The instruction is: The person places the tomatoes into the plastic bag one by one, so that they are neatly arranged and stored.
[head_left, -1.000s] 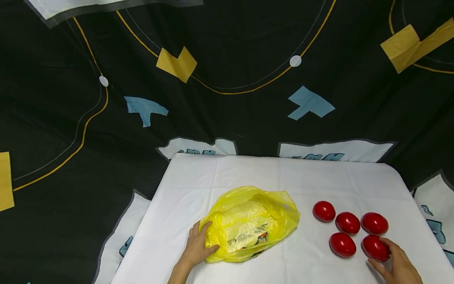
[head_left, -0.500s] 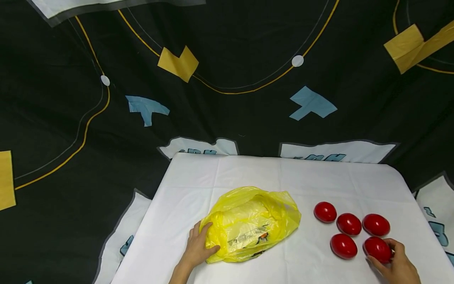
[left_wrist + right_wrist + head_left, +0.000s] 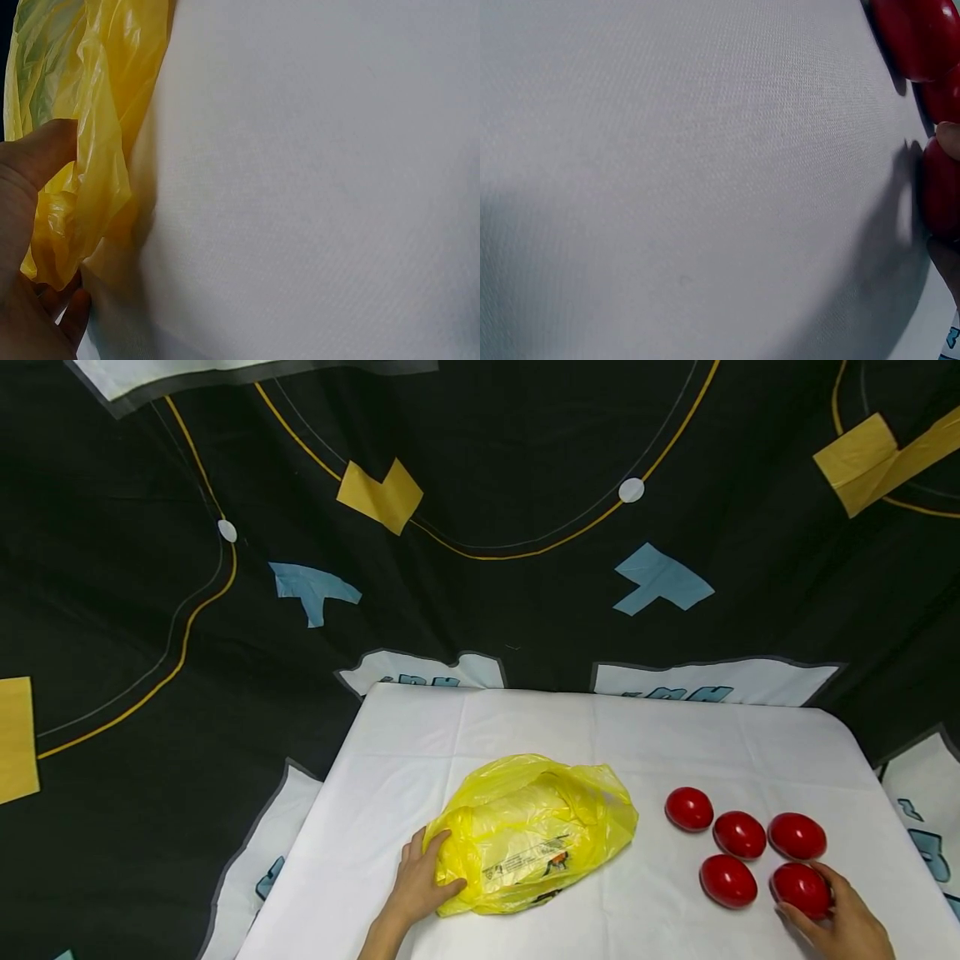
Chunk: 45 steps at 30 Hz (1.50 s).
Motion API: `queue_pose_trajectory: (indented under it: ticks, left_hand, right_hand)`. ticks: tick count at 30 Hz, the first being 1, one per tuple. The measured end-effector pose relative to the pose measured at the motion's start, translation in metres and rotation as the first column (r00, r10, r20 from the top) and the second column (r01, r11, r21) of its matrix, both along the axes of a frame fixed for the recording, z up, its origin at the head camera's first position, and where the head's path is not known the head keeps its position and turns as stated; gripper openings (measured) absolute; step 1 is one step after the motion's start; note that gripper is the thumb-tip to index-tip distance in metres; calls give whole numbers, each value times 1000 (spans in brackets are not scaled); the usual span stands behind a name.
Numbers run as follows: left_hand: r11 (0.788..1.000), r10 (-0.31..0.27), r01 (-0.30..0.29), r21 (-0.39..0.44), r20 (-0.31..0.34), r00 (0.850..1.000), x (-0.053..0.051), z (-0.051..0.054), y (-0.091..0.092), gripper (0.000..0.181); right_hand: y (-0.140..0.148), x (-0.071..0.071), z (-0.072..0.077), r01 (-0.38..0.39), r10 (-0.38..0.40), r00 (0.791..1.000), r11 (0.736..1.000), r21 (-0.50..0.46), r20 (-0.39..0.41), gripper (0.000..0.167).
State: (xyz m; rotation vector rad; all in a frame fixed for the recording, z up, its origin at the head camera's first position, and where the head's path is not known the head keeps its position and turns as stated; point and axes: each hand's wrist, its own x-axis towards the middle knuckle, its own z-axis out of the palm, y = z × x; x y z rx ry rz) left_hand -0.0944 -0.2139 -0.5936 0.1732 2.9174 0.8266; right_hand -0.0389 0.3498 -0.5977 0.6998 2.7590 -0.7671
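Five glossy red oval objects lie on the white table at the right; the nearest right one [image 3: 801,890] is gripped between the thumb and fingers of my right hand [image 3: 847,920]. In the right wrist view that red object [image 3: 941,187] shows at the right edge, a fingertip above it and a finger or thumb below. A crumpled yellow plastic bag [image 3: 525,843] lies left of the middle. My left hand [image 3: 420,881] holds its left edge, and in the left wrist view the bag's folds [image 3: 101,150] pass between the thumb and curled fingers of the hand [image 3: 30,225].
The other red ovals, one at the back left [image 3: 688,809], stand close to the gripped one. A white cloth [image 3: 525,722] covers the table. Behind it hangs a black cloth [image 3: 480,618] with yellow and blue patches.
The fingers of my right hand have closed further round the side of the nearest right red object. My left hand and the bag hold their place; the head view has shifted slightly.
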Motion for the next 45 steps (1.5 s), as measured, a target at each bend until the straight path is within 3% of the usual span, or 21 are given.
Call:
queue_pose_trajectory:
  ticks: [14, 19, 28, 35, 45]
  left_hand:
    - [1000, -7, 6, -9, -23, 1000, 1, 0, 0, 80]
    - [1000, -9, 8, -9, -31, 999, 3, 0, 0, 80]
    - [1000, -10, 10, -7, -29, 1000, 2, 0, 1, 80]
    - [1000, -10, 9, -22, -43, 999, 1, -1, 1, 80]
    - [1000, -4, 3, -28, -32, 999, 1, 0, 2, 79]
  right_hand:
    - [0, 4, 10, 27, -27, 1000, 1000, -1, -3, 106]
    - [-7, 6, 22, 24, -24, 999, 1000, 3, -28, 102]
    - [-21, 5, 46, -69, 68, 991, 998, -7, -111, 105]
    - [-32, 3, 61, -148, 151, 972, 989, 31, -178, 103]
    - [-63, -9, 96, -244, 219, 952, 965, -98, -214, 104]
